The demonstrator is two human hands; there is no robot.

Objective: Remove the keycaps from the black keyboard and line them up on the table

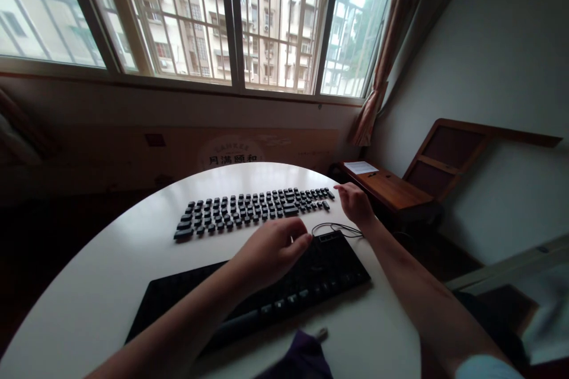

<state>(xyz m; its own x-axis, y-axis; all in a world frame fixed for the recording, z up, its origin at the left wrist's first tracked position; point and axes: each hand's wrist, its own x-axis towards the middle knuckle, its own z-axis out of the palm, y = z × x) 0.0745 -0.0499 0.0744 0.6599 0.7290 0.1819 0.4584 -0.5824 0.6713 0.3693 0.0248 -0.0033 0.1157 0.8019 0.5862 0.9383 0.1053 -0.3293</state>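
My left hand (282,243) hovers over the black keyboard base (329,260), its fingers curled down and the thumb close to them. Whatever may be between those fingertips is hidden. At the right end of the loose black keycaps (253,207), my right hand (354,202) is closed, with one fingertip pointing left close to the last keycaps. I cannot make out anything in its grip. The keycaps stand in several slanted rows behind the base. Some keys still show along the base's near edge, while its middle is dark and partly covered by my left arm.
A thin black cable (338,226) loops beside the base's far right corner. Near the front of the round white table (111,266) lie a purple cloth (302,358) and a small metal-tipped item (322,334). A wooden bench (400,192) stands beyond, below the window.
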